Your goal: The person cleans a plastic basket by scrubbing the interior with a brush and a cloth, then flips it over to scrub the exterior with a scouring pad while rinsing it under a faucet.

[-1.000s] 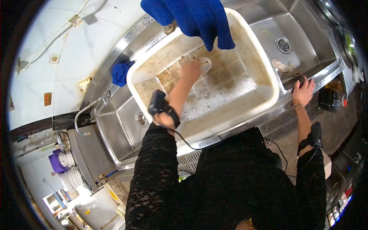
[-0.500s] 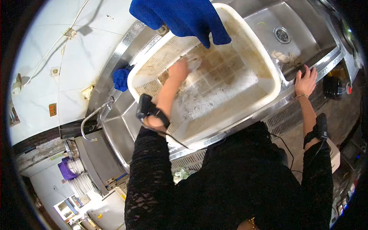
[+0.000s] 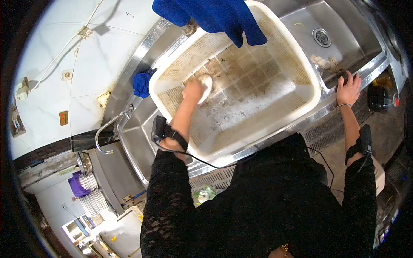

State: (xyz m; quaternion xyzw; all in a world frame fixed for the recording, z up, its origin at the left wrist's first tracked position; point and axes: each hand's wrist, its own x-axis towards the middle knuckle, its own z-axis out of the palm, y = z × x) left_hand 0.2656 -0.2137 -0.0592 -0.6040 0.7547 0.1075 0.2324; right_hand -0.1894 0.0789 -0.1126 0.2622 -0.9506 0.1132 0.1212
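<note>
My left hand (image 3: pixel 193 90) is closed on a white oval scrubber (image 3: pixel 207 87), blurred by motion, and presses it against the inside of a large white plastic basket (image 3: pixel 254 145). The basket lies across the steel sink, its gridded bottom stained brown, with whitish suds at the near right side. My right hand (image 3: pixel 348 89) rests on the front rim of the right sink basin (image 3: pixel 344 32), fingers apart and holding nothing. Beside it in that basin lies a wrung, cream-coloured cloth (image 3: pixel 325 64).
A blue towel (image 3: pixel 215 15) hangs over the basket's far edge. Another blue cloth (image 3: pixel 142 84) lies near the faucet (image 3: pixel 112 124). A dark bottle with a red cap (image 3: pixel 382 99) stands at the right. Stacked plates (image 3: pixel 94 202) are at lower left.
My left hand has moved the scrubber a little left and nearer to me inside the basket. My right hand stays on the sink rim. The whole view has shifted slightly.
</note>
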